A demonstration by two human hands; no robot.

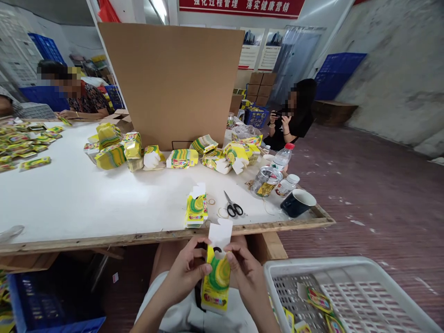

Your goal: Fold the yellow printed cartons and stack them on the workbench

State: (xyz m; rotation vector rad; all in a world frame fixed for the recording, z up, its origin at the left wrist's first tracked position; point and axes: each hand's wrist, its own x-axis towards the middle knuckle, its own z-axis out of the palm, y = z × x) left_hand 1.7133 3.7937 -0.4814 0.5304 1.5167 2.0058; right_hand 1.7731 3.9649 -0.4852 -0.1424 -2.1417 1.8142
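Above my lap, both hands hold a yellow and green carton (218, 280) whose white top flap stands up. My left hand (190, 266) pinches its left edge between thumb and fingers. On the opposite edge, my right hand (244, 266) grips near the top opening. Just beyond, at the table's front edge, lies a small stack of flat cartons (196, 210) of the same print. Black-handled scissors (234, 207) rest to the right of that stack, with rubber bands (222, 212) beside them.
Bundles of cartons (182, 158) line the table before a large cardboard sheet (169, 83). A dark mug (298, 203), a jar (265, 181) and bottles stand at the right corner. A white basket (350, 266) holds cartons at lower right; a blue crate (52, 296) is lower left. Other people sit around.
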